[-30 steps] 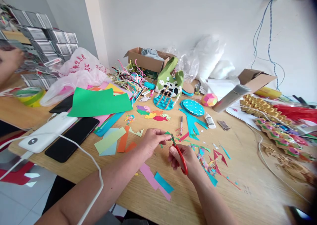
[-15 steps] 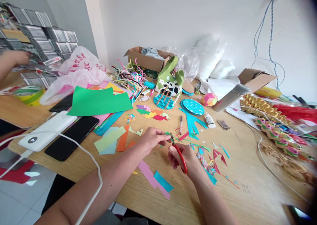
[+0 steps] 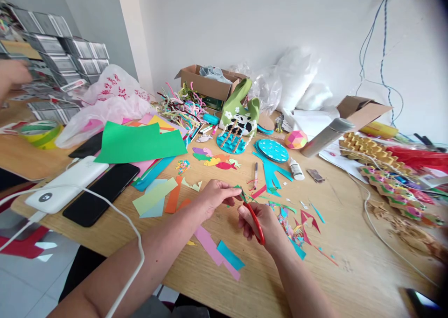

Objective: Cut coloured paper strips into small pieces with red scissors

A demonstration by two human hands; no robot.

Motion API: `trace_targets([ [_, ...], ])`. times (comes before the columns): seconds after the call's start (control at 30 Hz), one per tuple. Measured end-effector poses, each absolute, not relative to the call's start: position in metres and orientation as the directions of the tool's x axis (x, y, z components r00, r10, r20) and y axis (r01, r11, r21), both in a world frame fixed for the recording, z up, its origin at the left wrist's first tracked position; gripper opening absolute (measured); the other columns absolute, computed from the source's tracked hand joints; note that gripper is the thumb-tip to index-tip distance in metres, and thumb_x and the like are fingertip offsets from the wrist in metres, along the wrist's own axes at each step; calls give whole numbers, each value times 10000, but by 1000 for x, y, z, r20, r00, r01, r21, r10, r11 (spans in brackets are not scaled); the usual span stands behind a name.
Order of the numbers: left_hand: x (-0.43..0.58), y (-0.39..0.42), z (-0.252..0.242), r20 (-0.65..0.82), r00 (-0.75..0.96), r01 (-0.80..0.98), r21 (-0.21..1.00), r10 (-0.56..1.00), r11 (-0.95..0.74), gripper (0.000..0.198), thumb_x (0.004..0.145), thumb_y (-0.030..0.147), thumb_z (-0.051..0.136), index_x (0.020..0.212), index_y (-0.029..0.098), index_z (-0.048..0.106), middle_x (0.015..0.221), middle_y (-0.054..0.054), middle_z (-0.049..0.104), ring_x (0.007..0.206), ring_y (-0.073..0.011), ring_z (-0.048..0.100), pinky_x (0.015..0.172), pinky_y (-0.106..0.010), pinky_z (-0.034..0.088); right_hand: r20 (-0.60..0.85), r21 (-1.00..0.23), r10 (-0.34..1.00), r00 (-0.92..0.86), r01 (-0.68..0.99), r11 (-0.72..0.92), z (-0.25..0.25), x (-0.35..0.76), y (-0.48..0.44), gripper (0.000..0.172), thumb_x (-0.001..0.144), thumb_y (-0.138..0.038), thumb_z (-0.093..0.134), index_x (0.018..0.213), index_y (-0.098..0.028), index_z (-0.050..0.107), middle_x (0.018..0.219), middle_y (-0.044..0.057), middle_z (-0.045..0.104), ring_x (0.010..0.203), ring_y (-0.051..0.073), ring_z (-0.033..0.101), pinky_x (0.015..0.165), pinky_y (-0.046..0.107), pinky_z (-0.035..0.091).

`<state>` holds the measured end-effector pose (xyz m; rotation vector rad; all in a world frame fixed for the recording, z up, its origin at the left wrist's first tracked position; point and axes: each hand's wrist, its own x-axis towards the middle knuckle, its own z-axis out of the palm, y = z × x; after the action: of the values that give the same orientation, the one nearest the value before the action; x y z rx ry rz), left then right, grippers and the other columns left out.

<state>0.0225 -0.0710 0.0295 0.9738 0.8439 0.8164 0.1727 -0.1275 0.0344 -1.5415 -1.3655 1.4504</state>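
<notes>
My right hand is closed round a pair of red-handled scissors, whose blades point up and to the left. Between the fingertips of my left hand is pinched a small piece of green paper, mostly hidden by the fingers. The scissor blades meet that paper; whether they are fully closed on it is too small to tell. Beyond my hands lie paper fish cut-outs, among them a red fish. Coloured scraps are scattered right of my right hand.
A white cable crosses over my left forearm from a power bank beside a black phone. Green paper sheets lie at left. A glue bottle, blue discs and a grey flask stand beyond. Another person's hand is at far left.
My hands and the scissors stay almost in place, with only a slight shift at the green paper. The other person's hand at far left has moved further left.
</notes>
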Motion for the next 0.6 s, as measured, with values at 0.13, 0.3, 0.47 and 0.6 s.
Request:
trace_targets([
  [0.13, 23, -71, 31, -234, 405, -244, 904, 884, 351, 210, 588, 317, 720, 653, 130, 650, 627, -20, 599, 533, -86, 500, 589, -248, 409, -310, -927, 940, -141, 264, -266, 37, 171, -127, 445, 675, -564, 643, 557, -150, 534, 450, -2, 573, 318, 92, 499, 304, 169, 351],
  [0.3, 24, -71, 29, -248, 419, -279, 880, 873, 384, 193, 558, 265, 732, 661, 130, 640, 644, -23, 621, 557, -98, 539, 607, -254, 420, -294, -935, 942, -163, 253, -249, 33, 173, -127, 417, 701, -542, 635, 585, -151, 547, 481, 1, 595, 335, 94, 509, 327, 177, 381],
  [0.47, 25, -71, 25, -262, 447, -315, 849, 855, 425, 223, 552, 264, 747, 695, 127, 646, 672, -40, 651, 560, -104, 559, 619, -260, 432, -282, -938, 942, -182, 257, -231, 33, 174, -128, 428, 732, -555, 598, 615, -145, 569, 476, 1, 588, 371, 105, 538, 367, 189, 410],
  [0.6, 25, -70, 24, -271, 442, -312, 848, 855, 429, 232, 546, 262, 755, 697, 126, 641, 661, -28, 645, 541, -98, 554, 626, -266, 435, -288, -936, 941, -179, 262, -237, 35, 174, -129, 453, 735, -581, 577, 630, -141, 571, 519, 19, 611, 387, 107, 547, 383, 198, 423],
])
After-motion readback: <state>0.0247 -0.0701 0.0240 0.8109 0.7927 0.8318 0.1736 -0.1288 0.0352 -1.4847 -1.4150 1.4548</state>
